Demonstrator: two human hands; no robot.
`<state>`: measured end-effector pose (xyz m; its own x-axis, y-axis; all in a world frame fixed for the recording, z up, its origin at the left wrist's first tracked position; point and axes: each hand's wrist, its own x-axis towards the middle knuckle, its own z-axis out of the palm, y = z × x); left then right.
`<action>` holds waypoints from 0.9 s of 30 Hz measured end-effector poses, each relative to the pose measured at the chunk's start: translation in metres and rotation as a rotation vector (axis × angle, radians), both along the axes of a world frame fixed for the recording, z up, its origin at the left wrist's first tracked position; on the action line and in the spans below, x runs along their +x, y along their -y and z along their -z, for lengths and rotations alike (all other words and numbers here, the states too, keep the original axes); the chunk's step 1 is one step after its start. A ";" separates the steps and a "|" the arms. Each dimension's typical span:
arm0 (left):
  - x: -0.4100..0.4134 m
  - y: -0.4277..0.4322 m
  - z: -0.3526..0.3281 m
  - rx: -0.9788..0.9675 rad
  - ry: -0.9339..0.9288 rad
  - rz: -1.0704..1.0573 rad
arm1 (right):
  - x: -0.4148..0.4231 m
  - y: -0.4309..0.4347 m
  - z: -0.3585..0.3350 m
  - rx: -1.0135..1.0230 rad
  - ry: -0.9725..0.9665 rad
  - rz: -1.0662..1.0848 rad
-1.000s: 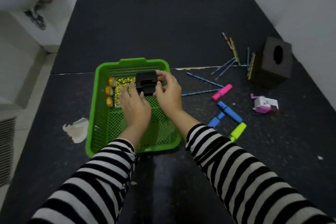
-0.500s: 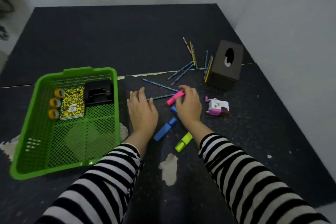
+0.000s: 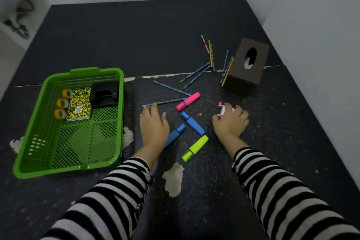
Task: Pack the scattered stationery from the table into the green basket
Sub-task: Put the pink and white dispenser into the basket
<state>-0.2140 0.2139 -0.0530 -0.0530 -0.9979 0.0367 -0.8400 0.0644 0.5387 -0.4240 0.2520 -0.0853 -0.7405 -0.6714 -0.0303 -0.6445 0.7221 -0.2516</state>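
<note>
The green basket [image 3: 96, 71] stands on the desk [image 3: 136, 35] and already holds three tape rolls [image 3: 62, 103], a yellow notebook [image 3: 79, 104] and a black hole punch [image 3: 105, 93]. The step in hand looks like fetching the next loose piece. Well away from the basket, the right hand [image 3: 230, 122] curls its fingers over a small pink-and-white item [image 3: 221, 108], apparently gripping it where it lies. Just beside the basket, the left hand [image 3: 153, 124] rests flat and spread, holding nothing, its fingertips touching a blue pencil [image 3: 167, 101]. Beyond it from the basket lie a pink highlighter [image 3: 188, 101], two blue highlighters [image 3: 192, 123] and a yellow highlighter [image 3: 195, 148]. Next, the item likely needs lifting and carrying to the basket's bare mesh floor.
</note>
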 end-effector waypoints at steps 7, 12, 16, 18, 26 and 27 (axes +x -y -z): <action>0.009 -0.002 0.001 0.024 0.027 -0.054 | 0.012 0.011 -0.001 0.125 -0.017 -0.113; 0.015 0.001 -0.003 -0.035 0.005 -0.051 | 0.019 0.022 -0.008 -0.057 0.206 0.029; 0.030 0.005 -0.010 -0.138 -0.030 -0.073 | 0.045 0.039 -0.025 -0.394 0.334 -0.082; 0.041 0.007 -0.013 -0.174 -0.053 -0.102 | 0.065 0.047 -0.036 -0.533 0.423 -0.150; 0.122 0.024 -0.023 -0.287 -0.069 -0.264 | 0.181 0.068 -0.067 -0.710 0.626 -0.403; 0.135 0.025 -0.023 -0.283 -0.059 -0.283 | 0.196 0.069 -0.069 -0.707 0.647 -0.438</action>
